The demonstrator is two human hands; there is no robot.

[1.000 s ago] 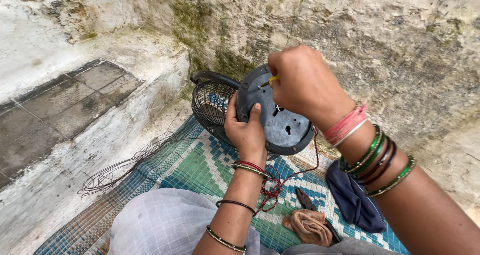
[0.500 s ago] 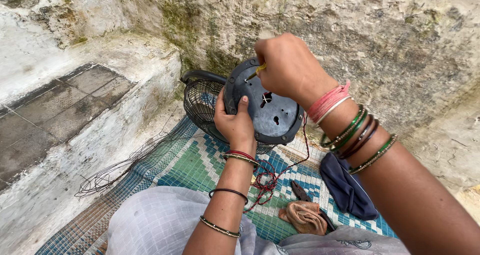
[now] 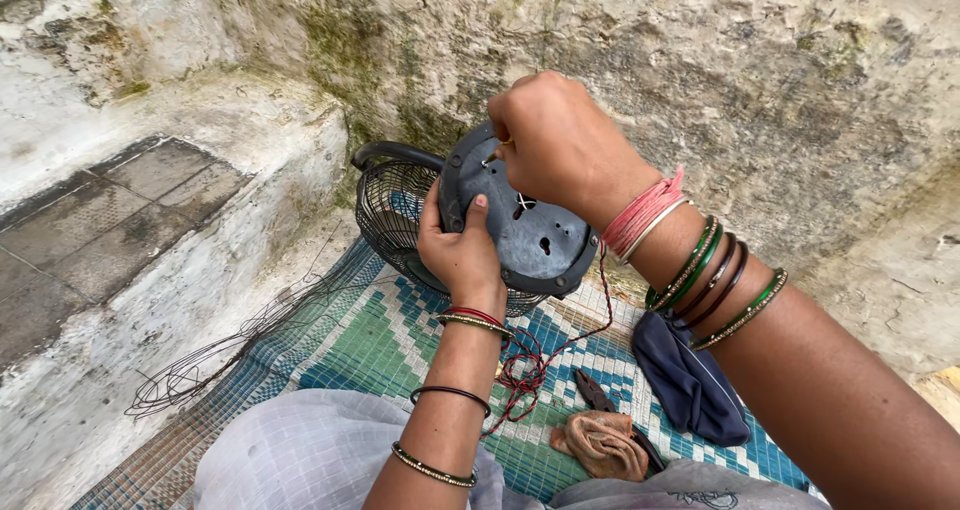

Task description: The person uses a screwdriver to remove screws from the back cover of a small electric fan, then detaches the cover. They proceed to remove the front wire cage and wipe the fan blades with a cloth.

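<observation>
**Hands on a fan motor housing**

Stone steps and a mossy wall back a woven mat (image 3: 380,340), loose wire (image 3: 200,365) at its left. Left hand (image 3: 460,255) grips the grey housing (image 3: 530,235) from below, tilted upright against the wire guard (image 3: 395,215). Right hand (image 3: 555,140), above and nearer, pinches a small tool (image 3: 497,152) onto its face. Pliers (image 3: 600,395) and cloth (image 3: 690,380) lie right.

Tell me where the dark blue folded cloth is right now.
The dark blue folded cloth lies on the green-and-blue woven mat at lower right in the head view, under the right forearm and beside the crumpled brown rag.
</observation>
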